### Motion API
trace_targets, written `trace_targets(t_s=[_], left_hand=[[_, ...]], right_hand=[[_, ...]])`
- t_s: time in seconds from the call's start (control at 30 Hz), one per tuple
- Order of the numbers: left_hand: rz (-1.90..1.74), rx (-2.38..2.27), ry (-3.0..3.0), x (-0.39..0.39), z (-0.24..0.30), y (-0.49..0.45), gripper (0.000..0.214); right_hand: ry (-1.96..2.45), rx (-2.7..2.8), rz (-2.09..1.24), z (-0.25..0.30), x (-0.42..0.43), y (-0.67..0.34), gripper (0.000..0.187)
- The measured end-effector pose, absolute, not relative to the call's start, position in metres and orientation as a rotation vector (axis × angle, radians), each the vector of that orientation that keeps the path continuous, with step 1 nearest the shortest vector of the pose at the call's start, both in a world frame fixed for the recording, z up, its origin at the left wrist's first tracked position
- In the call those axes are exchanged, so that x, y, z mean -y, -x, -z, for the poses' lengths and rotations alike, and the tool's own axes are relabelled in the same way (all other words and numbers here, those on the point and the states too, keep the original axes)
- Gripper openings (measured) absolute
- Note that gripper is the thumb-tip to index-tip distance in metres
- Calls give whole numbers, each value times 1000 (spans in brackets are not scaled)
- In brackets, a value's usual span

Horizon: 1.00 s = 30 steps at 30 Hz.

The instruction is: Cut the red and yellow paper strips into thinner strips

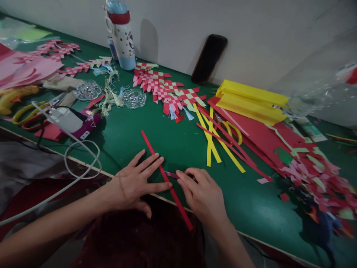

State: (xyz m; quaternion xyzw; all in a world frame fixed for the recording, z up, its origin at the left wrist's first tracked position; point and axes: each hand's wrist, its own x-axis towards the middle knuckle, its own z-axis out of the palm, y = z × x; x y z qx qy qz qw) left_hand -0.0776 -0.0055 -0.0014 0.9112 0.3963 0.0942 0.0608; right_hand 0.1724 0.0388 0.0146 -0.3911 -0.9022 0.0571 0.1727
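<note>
My left hand (136, 178) lies open with its fingers spread, fingertips resting on a long red paper strip (178, 203). The strip runs slantwise across the table's front edge, and its near end sticks out past it. Closed in a pinch, my right hand (203, 193) holds a slim purple tool (172, 174) with a thin pale tip. That tip is close to the strip's right side, between the spread fingers of my left hand; I cannot tell if it touches.
Yellow strips (209, 145), red strips (237, 149) and yellow-handled scissors (232, 130) lie right. Woven paper pieces (158, 83), bead dishes (134, 98), a bottle (122, 41) and a phone (209, 57) stand behind. A white cable (97, 163) loops over the left edge.
</note>
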Motion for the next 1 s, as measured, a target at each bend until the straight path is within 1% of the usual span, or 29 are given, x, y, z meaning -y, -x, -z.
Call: trace_targets(t_s=[0.13, 0.4, 0.7, 0.9, 1.0], left_hand=[[-273, -1208, -2765, 5, 2, 78, 90], [-281, -1196, -2763, 5, 3, 78, 86], [-278, -1196, -2763, 5, 3, 77, 88], [-269, -1273, -2773, 1, -4, 86, 104], [-235, -1318, -2773, -5, -5, 95, 102]], right_hand=[[1126, 2552, -170, -14, -42, -172, 24], [1114, 2563, -174, -15, -46, -170, 24], [1145, 2551, -171, -15, -51, -166, 24], [1140, 2566, -147, -14, -51, -166, 24], [1140, 2561, -163, -14, -51, -166, 24]])
